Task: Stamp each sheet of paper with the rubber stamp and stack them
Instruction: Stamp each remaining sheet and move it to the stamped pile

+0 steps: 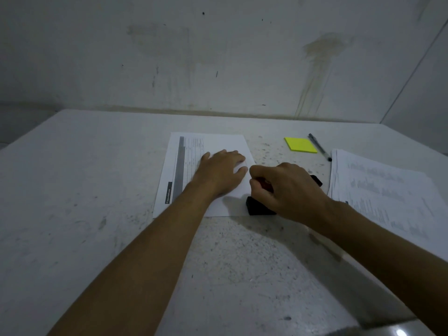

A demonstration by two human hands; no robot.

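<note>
While left hand (221,172) presses flat on sheet (206,173), right hand (288,190) grips rubber stamp (257,206) at sheet's near corner.

My table (97,190): matt, speckled, stone-like. Sheet (213,144): matt white paper. Stamp (257,206): matt black. Sticky pad (300,144), 1 o'clock: matt yellow paper.

Printed sheet (194,166) lying flat on the table, with a grey band and lined form along its left side. Black rubber stamp (257,206) standing on the sheet's near right corner, its reddish handle largely hidden. Stack of printed sheets (388,190) at far right, edges slightly uneven.
</note>
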